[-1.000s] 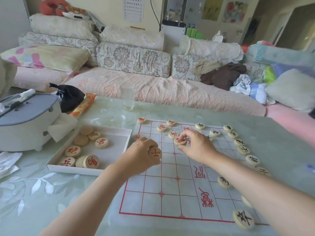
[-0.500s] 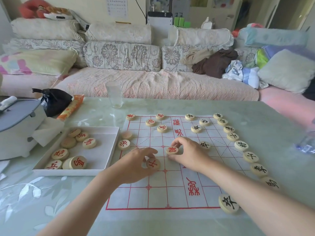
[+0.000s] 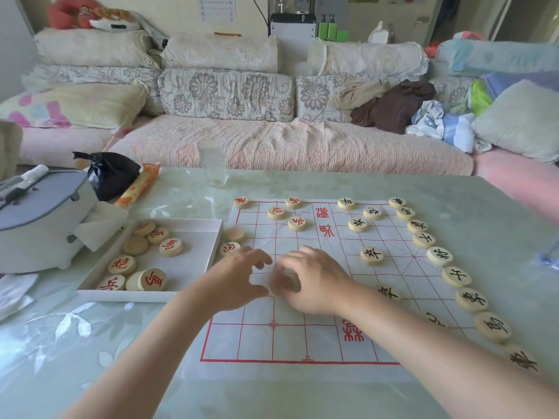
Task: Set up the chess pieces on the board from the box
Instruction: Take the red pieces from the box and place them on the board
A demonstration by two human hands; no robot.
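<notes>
The paper chess board (image 3: 302, 343) with red grid lines lies on the table. Left of it stands the white box (image 3: 196, 267), holding several red-marked round pieces (image 3: 171, 247). A few red pieces (image 3: 297, 223) sit at the board's far left part. Black-marked pieces (image 3: 372, 255) run along its right side. Both hands meet over the board's middle left. My left hand (image 3: 239, 282) has thumb and fingers spread in a curve with nothing between them. My right hand (image 3: 317, 282) curls its fingers round a blurred pale piece (image 3: 282, 284).
A drinking glass (image 3: 213, 163) stands beyond the board. A grey appliance (image 3: 39, 219), a black bag (image 3: 112, 173), an orange packet (image 3: 137, 187) and tissues lie at the left. A sofa (image 3: 287, 146) with cushions and clothes runs behind the table.
My right hand has drawn back toward me with its piece and met the left hand. The left hand has spread its fingers, and the red piece it held is out of sight.
</notes>
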